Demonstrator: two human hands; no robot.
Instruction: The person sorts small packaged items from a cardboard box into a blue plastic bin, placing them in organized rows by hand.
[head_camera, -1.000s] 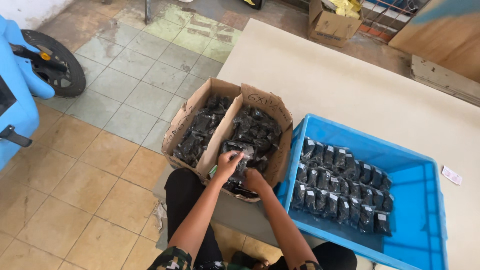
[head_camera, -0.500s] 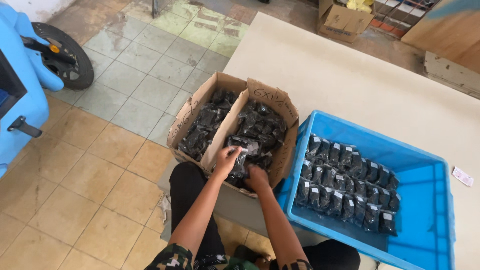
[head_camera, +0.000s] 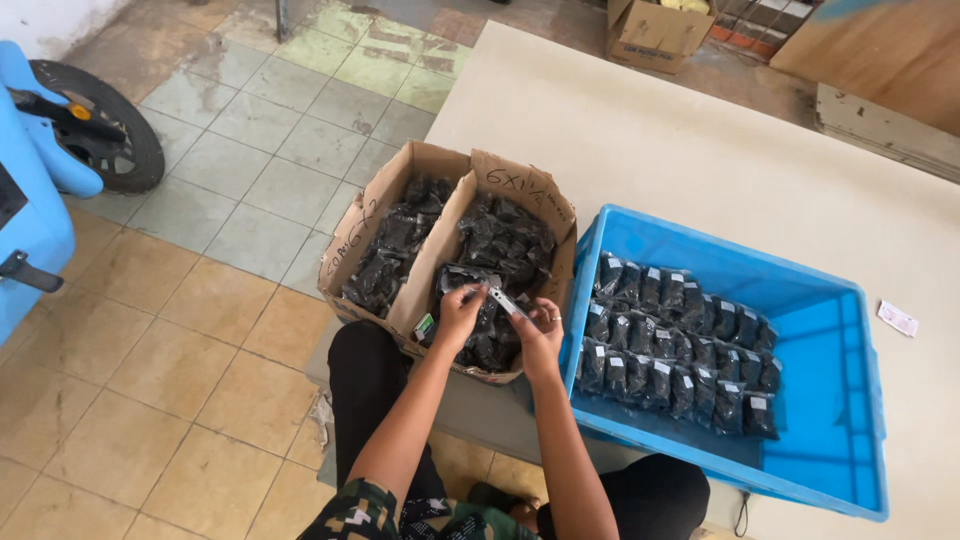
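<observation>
My left hand (head_camera: 457, 315) and right hand (head_camera: 540, 330) met over the right half of the cardboard box (head_camera: 365, 225), both pinched on one small packet (head_camera: 503, 301) with a pale label, held just above the heap of dark packets (head_camera: 505, 245) there. The box's left half held more of the same. The box sat at the edge of the pale desk (head_camera: 700, 150), touching the blue crate (head_camera: 830, 420), where labelled packets (head_camera: 680, 345) stood in neat rows.
</observation>
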